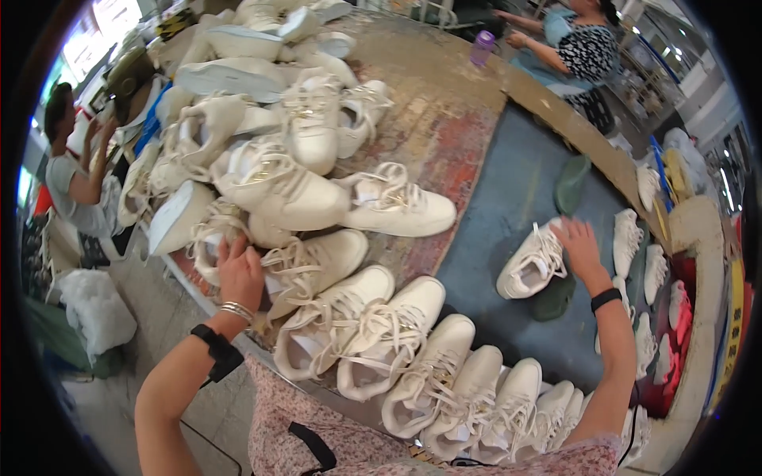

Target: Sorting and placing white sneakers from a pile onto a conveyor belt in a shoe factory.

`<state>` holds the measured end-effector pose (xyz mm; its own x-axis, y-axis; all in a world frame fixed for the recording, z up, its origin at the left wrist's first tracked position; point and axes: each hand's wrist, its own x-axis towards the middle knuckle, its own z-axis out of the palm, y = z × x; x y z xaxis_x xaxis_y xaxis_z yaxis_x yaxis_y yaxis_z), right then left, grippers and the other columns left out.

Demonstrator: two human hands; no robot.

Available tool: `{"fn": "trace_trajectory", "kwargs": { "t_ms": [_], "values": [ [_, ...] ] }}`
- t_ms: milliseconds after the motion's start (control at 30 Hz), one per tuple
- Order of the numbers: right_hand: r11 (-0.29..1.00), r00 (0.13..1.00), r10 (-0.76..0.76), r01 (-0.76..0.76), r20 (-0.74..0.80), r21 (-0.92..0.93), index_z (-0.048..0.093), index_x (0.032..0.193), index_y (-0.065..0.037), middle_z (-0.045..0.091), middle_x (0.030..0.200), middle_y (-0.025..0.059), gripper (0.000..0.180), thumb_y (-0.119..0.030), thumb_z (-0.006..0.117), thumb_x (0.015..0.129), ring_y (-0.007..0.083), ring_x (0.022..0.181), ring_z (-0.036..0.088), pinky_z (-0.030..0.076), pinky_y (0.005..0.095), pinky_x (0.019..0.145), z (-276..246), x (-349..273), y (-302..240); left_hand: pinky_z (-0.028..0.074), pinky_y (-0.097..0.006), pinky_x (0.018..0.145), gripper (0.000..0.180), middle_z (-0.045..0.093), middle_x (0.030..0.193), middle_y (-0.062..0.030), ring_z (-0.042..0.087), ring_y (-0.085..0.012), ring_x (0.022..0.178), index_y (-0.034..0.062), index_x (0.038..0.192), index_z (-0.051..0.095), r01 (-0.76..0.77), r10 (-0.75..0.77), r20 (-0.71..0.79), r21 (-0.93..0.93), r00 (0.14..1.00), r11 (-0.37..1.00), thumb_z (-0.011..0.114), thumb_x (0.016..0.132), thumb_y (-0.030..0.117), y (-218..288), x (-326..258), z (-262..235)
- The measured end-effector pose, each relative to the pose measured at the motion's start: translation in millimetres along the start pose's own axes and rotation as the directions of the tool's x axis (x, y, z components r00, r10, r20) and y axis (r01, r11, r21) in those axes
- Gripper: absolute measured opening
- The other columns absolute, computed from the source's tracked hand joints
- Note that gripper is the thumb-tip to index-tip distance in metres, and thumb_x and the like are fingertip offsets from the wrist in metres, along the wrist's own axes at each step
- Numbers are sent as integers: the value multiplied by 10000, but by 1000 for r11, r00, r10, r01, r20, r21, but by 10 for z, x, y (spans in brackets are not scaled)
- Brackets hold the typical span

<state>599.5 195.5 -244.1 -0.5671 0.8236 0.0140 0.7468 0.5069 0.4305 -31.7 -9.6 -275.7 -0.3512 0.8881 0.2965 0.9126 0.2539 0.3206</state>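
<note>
My left hand is at the edge of the shoe pile, its fingers bent over a cream lace-up sneaker; its fingertips are partly hidden against the shoe. Just right of that hand lies another cream sneaker. Over on the dark belt, my right hand rests with outstretched fingers against the toe end of a single cream sneaker. Dark green sole-shaped pads lie on the belt, one pad beyond this sneaker and one pad partly under its near side.
A heap of cream sneakers covers the worn tabletop at left. A row of sneakers lines the near edge. More cream and pink shoes stand at right. Two people work farther off, near a purple bottle.
</note>
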Motion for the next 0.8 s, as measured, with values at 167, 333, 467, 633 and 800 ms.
{"fn": "trace_trajectory", "kwargs": {
  "t_ms": [167, 333, 467, 633, 800],
  "values": [
    [986, 961, 137, -156, 241, 61, 580, 1197, -147, 538, 1223, 87, 477, -33, 591, 733, 301, 1099, 524, 410, 484, 946, -183, 538, -373, 338, -464, 1016, 303, 577, 1185, -149, 409, -423, 1204, -30, 841, 662, -16, 15, -47, -24, 999, 1000, 431, 896, 159, 163, 20, -18],
    [686, 929, -174, 351, -326, 638, 435, 1333, -59, 539, 1243, 150, 670, -211, 712, 742, 346, 1116, 496, 406, 413, 959, -1145, 1431, -1675, 335, -460, 1020, 302, 576, 1193, -151, 400, -430, 1209, -26, 827, 665, 18, -18, -21, -26, 1000, 999, 432, 895, 154, 110, -46, -153],
    [611, 961, -186, 275, -203, 743, 374, 1397, -96, 575, 1204, 170, 877, -299, 799, 657, 359, 1116, 507, 389, 424, 981, -939, 1862, -2135, 328, -453, 1032, 297, 573, 1189, -173, 393, -434, 1213, -27, 808, 660, -24, 22, -46, -41, 999, 999, 436, 893, 149, 110, -7, -68],
    [522, 995, 81, -85, 50, 849, 409, 1375, -81, 594, 1191, 170, 890, -283, 826, 615, 325, 1097, 546, 429, 389, 952, -593, 1826, -1597, 307, -462, 1048, 302, 567, 1200, -190, 385, -462, 1220, -39, 791, 638, 31, -29, 34, -57, 999, 998, 427, 893, 150, 157, 4, -88],
    [366, 879, 454, -334, 147, 868, 407, 1361, -98, 603, 1194, 177, 902, -362, 825, 606, 381, 1148, 514, 427, 420, 955, 96, 1639, -691, 284, -473, 1060, 349, 556, 1229, -205, 368, -480, 1229, -34, 789, 669, 43, -43, 13, -61, 999, 997, 398, 902, 154, 49, -32, -55]
  ]
}}
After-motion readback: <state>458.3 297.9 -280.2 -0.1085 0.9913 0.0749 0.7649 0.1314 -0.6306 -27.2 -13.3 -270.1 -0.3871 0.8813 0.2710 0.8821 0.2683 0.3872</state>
